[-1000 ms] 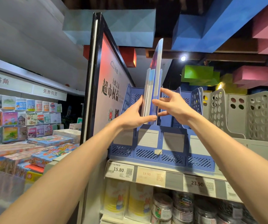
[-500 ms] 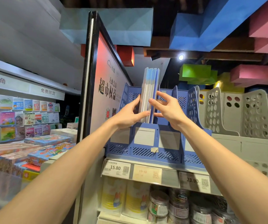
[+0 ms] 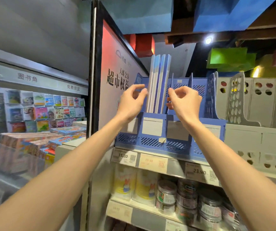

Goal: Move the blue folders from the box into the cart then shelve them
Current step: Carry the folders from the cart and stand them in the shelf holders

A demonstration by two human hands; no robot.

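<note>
Blue folders stand upright between two hands: left hand at their 9 o'clock, right hand at 3 o'clock. Both have loosely curled fingers and grip nothing. Left fingertips are at the folders' edge, touching or just off, can't tell. Folders sit in the second slot from left of the blue rack on the top shelf. Step: shelving, this batch looks placed; box and cart not in view. Next move likely needs hands drawn clear without tipping the stack, then more fetched. Count: four folders I think, edges blur; one blue rack, four slots; at least two grey racks at 3 o'clock; three price tags at 6 o'clock; one sign at 9 o'clock.
</note>
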